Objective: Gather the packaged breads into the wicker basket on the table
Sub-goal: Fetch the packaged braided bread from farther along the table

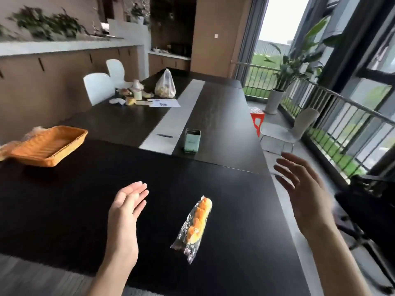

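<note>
A long golden bread [197, 221] in a clear wrapper lies flat on the dark desk [74, 210], between the left fingers [139, 192] and right fingers [287, 167], touching neither. The orange wicker basket [48, 146] sits tilted, well beyond the left fingers, with another wrapped bread [6, 149] at its edge.

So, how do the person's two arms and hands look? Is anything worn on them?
Both are bare. The left hand and the right hand wear no gloves, and no rings, watch or bracelet show. No sleeve is visible on either forearm up to the picture's bottom edge. No markings can be seen.
</note>
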`<control>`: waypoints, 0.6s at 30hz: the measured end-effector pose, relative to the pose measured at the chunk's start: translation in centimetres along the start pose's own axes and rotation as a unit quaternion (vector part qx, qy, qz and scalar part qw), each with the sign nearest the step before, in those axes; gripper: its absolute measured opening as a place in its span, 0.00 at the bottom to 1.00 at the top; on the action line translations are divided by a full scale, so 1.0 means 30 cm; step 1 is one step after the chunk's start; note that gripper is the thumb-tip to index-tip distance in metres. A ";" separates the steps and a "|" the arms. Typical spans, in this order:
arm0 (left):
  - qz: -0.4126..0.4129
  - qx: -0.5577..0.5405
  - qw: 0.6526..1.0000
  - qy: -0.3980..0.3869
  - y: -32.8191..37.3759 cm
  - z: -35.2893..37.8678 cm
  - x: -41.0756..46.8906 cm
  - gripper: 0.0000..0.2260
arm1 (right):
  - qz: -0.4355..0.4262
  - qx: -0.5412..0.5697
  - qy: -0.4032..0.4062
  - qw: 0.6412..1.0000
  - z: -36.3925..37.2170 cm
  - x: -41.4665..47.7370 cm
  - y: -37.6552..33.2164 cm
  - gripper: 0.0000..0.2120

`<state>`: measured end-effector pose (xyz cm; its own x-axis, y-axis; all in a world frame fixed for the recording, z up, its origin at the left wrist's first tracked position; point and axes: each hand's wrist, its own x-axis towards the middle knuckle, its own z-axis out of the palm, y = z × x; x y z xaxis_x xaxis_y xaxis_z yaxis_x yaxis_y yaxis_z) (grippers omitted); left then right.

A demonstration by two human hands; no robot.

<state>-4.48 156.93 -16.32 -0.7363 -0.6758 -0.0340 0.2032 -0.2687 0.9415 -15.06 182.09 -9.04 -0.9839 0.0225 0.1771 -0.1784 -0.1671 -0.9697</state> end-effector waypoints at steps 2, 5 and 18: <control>0.005 0.001 0.998 0.059 -0.058 0.058 -0.010 0.12 | 0.012 -0.004 -0.070 0.997 -0.017 0.140 0.052 0.12; -0.022 0.014 0.987 0.156 -0.153 0.136 -0.049 0.11 | 0.040 -0.039 -0.151 0.987 -0.042 0.306 0.152 0.10; -0.233 0.067 0.901 0.361 -0.645 0.314 -0.075 0.15 | 0.213 -0.171 -0.331 0.903 -0.015 0.627 0.775 0.13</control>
<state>-12.84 170.13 -31.31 -0.1009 -0.7942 -0.5993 -0.1337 -0.5860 0.7992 -37.71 179.06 -28.34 -0.7636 -0.5857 -0.2718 0.1118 0.2946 -0.9491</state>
